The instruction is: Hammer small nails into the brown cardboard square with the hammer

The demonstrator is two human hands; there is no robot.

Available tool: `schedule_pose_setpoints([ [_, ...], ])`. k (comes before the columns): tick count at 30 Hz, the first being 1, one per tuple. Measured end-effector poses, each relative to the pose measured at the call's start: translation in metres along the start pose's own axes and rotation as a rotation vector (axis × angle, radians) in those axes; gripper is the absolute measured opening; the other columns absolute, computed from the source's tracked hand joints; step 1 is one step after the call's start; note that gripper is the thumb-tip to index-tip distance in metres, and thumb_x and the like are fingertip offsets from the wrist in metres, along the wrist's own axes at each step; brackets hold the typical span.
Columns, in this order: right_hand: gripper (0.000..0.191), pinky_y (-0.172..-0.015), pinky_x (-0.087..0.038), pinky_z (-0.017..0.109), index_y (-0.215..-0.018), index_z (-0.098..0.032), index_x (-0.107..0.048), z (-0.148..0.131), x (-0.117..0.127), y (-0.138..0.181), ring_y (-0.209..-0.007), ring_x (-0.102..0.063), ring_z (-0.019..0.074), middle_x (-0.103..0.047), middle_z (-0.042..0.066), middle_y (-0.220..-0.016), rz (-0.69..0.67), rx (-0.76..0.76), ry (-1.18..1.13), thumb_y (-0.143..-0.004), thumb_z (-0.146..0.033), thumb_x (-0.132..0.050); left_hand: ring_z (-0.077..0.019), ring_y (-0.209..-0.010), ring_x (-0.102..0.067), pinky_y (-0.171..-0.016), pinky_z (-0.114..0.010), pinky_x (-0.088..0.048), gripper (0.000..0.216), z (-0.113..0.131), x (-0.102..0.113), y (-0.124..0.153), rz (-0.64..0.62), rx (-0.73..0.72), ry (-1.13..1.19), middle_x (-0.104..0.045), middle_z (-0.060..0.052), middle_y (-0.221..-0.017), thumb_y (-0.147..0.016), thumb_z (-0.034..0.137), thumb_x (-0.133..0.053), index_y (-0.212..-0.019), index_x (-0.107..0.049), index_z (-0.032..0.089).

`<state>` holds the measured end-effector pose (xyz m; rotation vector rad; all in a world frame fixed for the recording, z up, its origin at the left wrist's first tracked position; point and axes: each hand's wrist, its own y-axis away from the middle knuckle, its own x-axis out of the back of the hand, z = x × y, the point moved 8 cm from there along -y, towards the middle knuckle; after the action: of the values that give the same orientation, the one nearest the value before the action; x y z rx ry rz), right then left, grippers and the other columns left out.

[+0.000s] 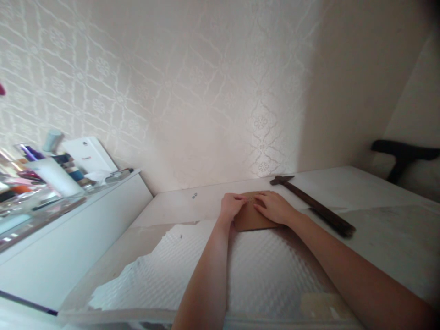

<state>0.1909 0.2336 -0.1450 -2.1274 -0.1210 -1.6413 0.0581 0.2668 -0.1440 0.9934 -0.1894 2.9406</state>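
A small flat brown board (257, 221) lies on the table in front of me, with a cluster of pale dots near its middle. My left hand (233, 205) holds its left side, fingers pointing inward to the dots. Over the right side bends my right hand (274, 206), its thumb and fingers also reaching toward the dots. Whether anything tiny is between the fingertips is too small to tell. To the right of the right hand lies a hammer (316, 204) with a dark wooden handle, its head toward the wall.
White quilted sheeting with a torn edge (151, 270) covers part of the table. Small metal bits (194, 195) lie near the wall. On the left, a white cabinet (85, 233) carries bottles, tubes and a white box (90, 156). A black armrest-like object (402, 151) stands at right.
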Motion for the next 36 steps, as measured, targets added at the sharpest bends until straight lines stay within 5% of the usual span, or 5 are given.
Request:
schedule_pose_setpoints([
  [19, 0.038, -0.093, -0.036, 0.039, -0.114, -0.014, -0.058, 0.0, 0.004, 0.001, -0.109, -0.048, 0.027, -0.055, 0.013, -0.12, -0.004, -0.044, 0.038, -0.087, -0.036, -0.043, -0.0159, -0.074, -0.061, -0.071, -0.025, -0.046, 0.013, -0.003, -0.004, -0.003, -0.053, 0.007, 0.066, -0.069, -0.008, -0.08, -0.068, 0.009, -0.064, -0.078, -0.071, 0.014],
  [25, 0.035, -0.078, -0.041, 0.047, -0.114, -0.013, -0.057, 0.044, 0.049, 0.024, -0.103, -0.047, 0.0364, -0.056, 0.021, -0.109, 0.232, -0.51, 0.193, -0.084, -0.026, -0.043, -0.0162, -0.076, -0.062, -0.073, -0.026, -0.046, 0.014, -0.005, -0.005, -0.004, -0.071, 0.012, 0.074, -0.069, -0.009, -0.083, -0.07, 0.01, -0.064, -0.082, -0.07, 0.012],
  [28, 0.036, -0.074, -0.04, 0.05, -0.114, -0.009, -0.056, 0.076, 0.053, 0.041, -0.103, -0.047, 0.0405, -0.053, 0.026, -0.108, 0.23, -0.733, 0.177, -0.082, -0.02, -0.042, -0.0157, -0.078, -0.062, -0.074, -0.025, -0.046, 0.015, -0.005, -0.006, -0.005, -0.08, 0.02, 0.065, -0.069, -0.009, -0.085, -0.07, 0.008, -0.063, -0.083, -0.07, 0.012],
  [36, 0.034, -0.072, -0.043, 0.039, -0.112, -0.009, -0.054, 0.103, 0.04, 0.047, -0.096, -0.055, 0.0334, -0.055, 0.022, -0.104, 0.107, -0.837, 0.188, -0.084, -0.014, -0.035, -0.0158, -0.079, -0.061, -0.073, -0.023, -0.045, 0.015, -0.008, -0.007, -0.009, -0.07, 0.009, 0.048, -0.069, -0.007, -0.083, -0.07, 0.011, -0.063, -0.083, -0.071, 0.013],
])
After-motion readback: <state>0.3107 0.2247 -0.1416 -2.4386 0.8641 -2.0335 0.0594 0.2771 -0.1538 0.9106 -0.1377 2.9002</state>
